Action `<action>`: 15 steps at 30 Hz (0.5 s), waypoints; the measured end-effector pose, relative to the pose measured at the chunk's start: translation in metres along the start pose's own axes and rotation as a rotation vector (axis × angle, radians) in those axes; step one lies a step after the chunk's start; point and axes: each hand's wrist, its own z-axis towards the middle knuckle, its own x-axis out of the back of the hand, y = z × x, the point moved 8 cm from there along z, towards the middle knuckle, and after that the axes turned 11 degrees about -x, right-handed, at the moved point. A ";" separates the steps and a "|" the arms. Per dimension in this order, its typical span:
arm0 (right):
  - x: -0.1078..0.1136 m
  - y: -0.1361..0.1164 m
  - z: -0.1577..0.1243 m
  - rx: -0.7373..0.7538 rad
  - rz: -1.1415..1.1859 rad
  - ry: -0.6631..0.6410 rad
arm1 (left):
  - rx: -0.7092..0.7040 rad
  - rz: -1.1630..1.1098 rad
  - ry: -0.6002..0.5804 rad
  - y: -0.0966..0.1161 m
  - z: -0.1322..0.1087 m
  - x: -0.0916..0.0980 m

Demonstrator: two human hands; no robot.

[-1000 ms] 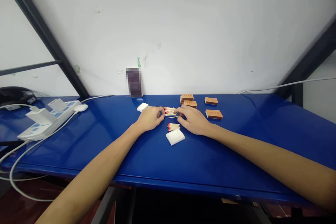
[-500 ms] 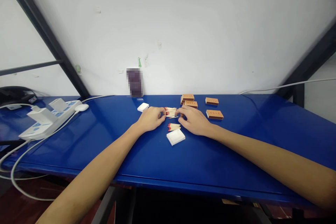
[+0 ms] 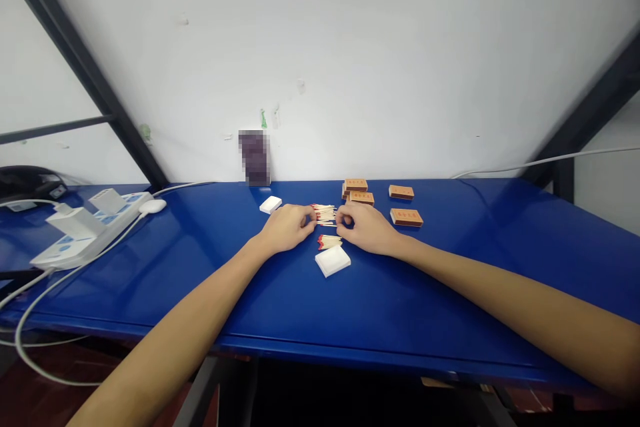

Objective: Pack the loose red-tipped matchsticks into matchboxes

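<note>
On a blue table (image 3: 450, 293), the left hand (image 3: 287, 227) and right hand (image 3: 366, 230) meet at a heap of matches (image 3: 325, 213).

Both hands curl their fingertips onto the matches at centre frame; whether either pinches any is too small to tell. Just below lie a small bundle (image 3: 330, 240) and a white tray (image 3: 333, 261); a second tray (image 3: 271, 204) sits up and left of the left hand. Brown matchboxes (image 3: 406, 217) lie to the right, their print unreadable. A white wall (image 3: 350, 47) backs the table, and a power strip (image 3: 85, 230) lies far left. Bare blue surface runs to the near edge.
</note>
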 end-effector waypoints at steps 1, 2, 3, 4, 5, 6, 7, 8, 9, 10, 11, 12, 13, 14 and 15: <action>-0.001 0.001 0.001 -0.012 0.030 -0.015 | -0.002 0.000 0.001 0.001 0.000 0.000; -0.001 0.003 0.003 -0.023 0.058 -0.028 | -0.005 0.000 0.002 0.001 0.000 0.001; -0.002 0.004 0.004 -0.031 0.079 -0.039 | -0.009 -0.001 0.003 0.002 0.000 0.001; -0.002 0.004 0.004 -0.034 0.095 -0.046 | -0.013 -0.001 0.004 0.002 0.000 0.001; -0.003 0.004 0.005 -0.031 0.104 -0.051 | -0.017 0.000 0.005 0.003 0.000 0.001; -0.003 0.004 0.005 -0.022 0.112 -0.054 | -0.019 0.000 0.006 0.003 0.000 0.001; -0.003 0.003 0.005 -0.010 0.119 -0.057 | -0.022 -0.001 0.005 0.003 0.000 0.001; -0.004 0.003 0.005 0.001 0.125 -0.059 | -0.024 -0.002 0.007 0.003 0.000 0.001; -0.004 0.002 0.004 0.014 0.131 -0.063 | -0.026 -0.004 0.011 0.003 0.000 0.001; -0.004 0.002 0.004 0.028 0.135 -0.067 | -0.028 -0.007 0.019 0.003 0.000 0.002; -0.005 0.001 0.004 0.047 0.138 -0.073 | -0.030 -0.009 0.029 0.003 0.000 0.003; -0.005 -0.001 0.003 0.067 0.139 -0.079 | -0.032 -0.010 0.042 0.003 0.001 0.004; -0.006 -0.002 0.003 0.088 0.140 -0.085 | -0.032 -0.010 0.054 0.003 0.001 0.005; -0.006 -0.003 0.002 0.105 0.141 -0.090 | -0.031 -0.010 0.063 0.003 0.002 0.005; -0.006 -0.003 0.002 0.116 0.144 -0.090 | -0.029 -0.009 0.066 0.003 0.002 0.005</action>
